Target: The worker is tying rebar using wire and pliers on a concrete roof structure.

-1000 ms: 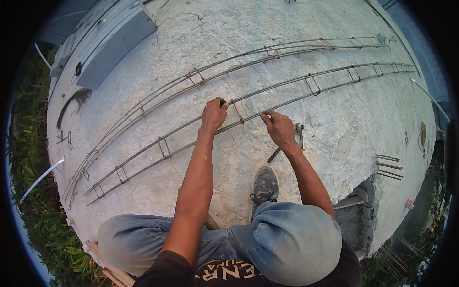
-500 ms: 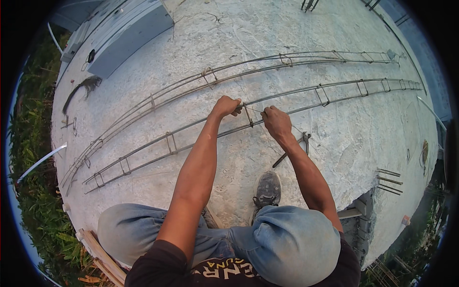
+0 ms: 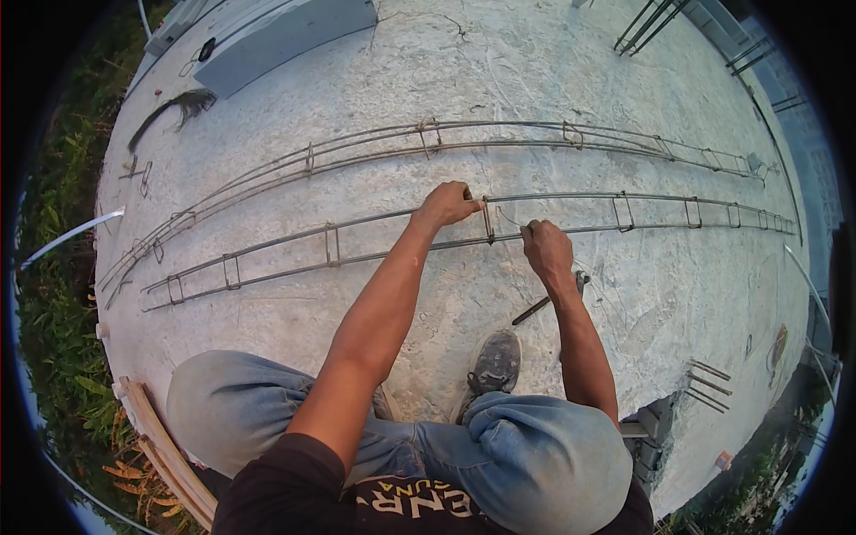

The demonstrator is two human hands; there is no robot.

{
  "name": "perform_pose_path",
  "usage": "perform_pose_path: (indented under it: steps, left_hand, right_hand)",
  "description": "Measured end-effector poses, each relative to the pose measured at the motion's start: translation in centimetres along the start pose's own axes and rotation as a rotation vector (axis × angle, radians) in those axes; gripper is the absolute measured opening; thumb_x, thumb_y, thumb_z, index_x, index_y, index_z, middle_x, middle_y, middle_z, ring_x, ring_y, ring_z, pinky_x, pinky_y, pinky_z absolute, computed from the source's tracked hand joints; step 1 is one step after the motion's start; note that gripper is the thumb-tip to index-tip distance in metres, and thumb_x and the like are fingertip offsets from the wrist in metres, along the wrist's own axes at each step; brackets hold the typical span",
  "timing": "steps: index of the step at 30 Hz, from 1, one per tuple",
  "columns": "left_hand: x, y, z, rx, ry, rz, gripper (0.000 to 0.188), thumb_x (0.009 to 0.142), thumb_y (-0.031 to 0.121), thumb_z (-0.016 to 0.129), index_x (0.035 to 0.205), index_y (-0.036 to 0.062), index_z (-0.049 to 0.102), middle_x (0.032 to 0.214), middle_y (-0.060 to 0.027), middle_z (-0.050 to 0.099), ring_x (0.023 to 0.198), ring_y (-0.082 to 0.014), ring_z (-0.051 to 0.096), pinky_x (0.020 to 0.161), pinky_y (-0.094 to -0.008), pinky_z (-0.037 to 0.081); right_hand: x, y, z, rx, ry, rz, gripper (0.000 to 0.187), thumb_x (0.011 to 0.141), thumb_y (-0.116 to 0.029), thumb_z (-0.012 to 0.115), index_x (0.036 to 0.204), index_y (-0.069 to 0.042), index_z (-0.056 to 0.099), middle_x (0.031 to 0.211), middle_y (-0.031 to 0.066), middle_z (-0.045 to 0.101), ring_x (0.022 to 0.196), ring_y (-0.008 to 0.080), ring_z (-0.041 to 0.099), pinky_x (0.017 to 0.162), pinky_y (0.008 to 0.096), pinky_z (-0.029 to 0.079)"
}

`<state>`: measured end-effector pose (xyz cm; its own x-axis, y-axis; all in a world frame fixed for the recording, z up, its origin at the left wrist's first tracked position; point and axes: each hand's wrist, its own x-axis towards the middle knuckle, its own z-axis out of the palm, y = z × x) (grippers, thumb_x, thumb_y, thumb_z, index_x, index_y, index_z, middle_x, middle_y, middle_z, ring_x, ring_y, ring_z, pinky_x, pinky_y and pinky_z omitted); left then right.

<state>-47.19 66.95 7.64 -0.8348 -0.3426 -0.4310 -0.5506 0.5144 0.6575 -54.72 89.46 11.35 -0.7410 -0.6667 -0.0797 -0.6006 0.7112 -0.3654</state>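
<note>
In front of me lies a long narrow rebar cage (image 3: pixel 580 230), two steel bars joined by small rectangular stirrups. My left hand (image 3: pixel 453 203) is closed at its upper bar, just left of a stirrup (image 3: pixel 489 221); what the fingertips pinch is hidden. To the right of that stirrup, my right hand (image 3: pixel 547 248) is closed on a thin tie wire (image 3: pixel 508 216) that curves back to the stirrup's top. Below the right forearm, partly covered by it, a pair of pincers (image 3: pixel 532 310) rests on the concrete.
A second rebar cage (image 3: pixel 357 159) lies beyond the first on the concrete slab (image 3: pixel 294 348). Far left are a grey block (image 3: pixel 285 40) and a dark brush-like bundle (image 3: pixel 192 105). Bars stick up at far right (image 3: pixel 646 27); others protrude by a slab opening (image 3: pixel 709 386). Plants border the left edge.
My view has shifted, so the near cage sits lower in the picture. My right hand has drawn away from the stirrup, downward and right, with the wire. My left hand stays by the stirrup.
</note>
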Motion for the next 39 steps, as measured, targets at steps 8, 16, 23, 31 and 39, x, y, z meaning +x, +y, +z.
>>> perform_pose_path:
  steps: [8,16,23,31,39]
  left_hand:
    - [-0.8,1.5,3.3,0.218,0.277,0.134,0.032,0.077,0.031,0.069,0.080,-0.0005,0.063,0.080,-0.0223,0.068,0.085,-0.0393,0.066,0.078,-0.0450,0.051]
    - [-4.6,3.6,1.7,0.138,0.297,0.059,0.024,0.072,0.022,0.065,0.070,-0.0026,0.066,0.074,-0.0257,0.066,0.076,-0.0396,0.066,0.073,-0.0432,0.051]
    - [-7.0,5.5,3.2,0.069,0.302,0.075,0.032,0.079,0.027,0.067,0.082,-0.0048,0.068,0.081,-0.0266,0.066,0.083,-0.0437,0.064,0.077,-0.0471,0.050]
    - [-8.3,4.5,3.5,0.060,0.359,0.088,0.029,0.081,0.023,0.063,0.087,-0.0056,0.067,0.082,-0.0274,0.066,0.082,-0.0432,0.064,0.077,-0.0472,0.049]
    - [-8.9,4.7,4.1,0.055,0.373,0.111,0.030,0.080,0.023,0.063,0.091,-0.0049,0.067,0.084,-0.0275,0.066,0.083,-0.0424,0.065,0.078,-0.0461,0.050]
  right_hand:
    - [-10.6,4.1,-2.6,0.453,0.150,0.240,0.021,0.091,-0.016,0.065,0.095,0.003,0.070,0.079,0.0151,0.068,0.068,0.0202,0.064,0.064,0.0332,0.048]
    - [-17.1,4.7,0.4,0.083,0.259,0.459,0.040,0.086,-0.034,0.070,0.096,0.004,0.064,0.090,0.0194,0.063,0.087,0.0353,0.063,0.075,0.0424,0.050]
    - [-17.0,11.3,2.5,0.046,0.129,0.622,0.036,0.088,-0.030,0.066,0.097,0.003,0.056,0.083,0.0173,0.061,0.077,0.0313,0.061,0.068,0.0411,0.050]
    - [-17.1,6.8,4.8,1.162,0.671,0.726,0.018,0.093,-0.021,0.060,0.105,-0.007,0.058,0.057,-0.0062,0.037,0.042,0.0038,0.030,0.038,0.0233,0.024]
    - [-12.1,5.5,2.4,1.896,0.124,0.612,0.029,0.093,-0.015,0.049,0.113,0.005,0.055,0.110,0.0172,0.063,0.109,0.0285,0.062,0.084,0.0406,0.055]
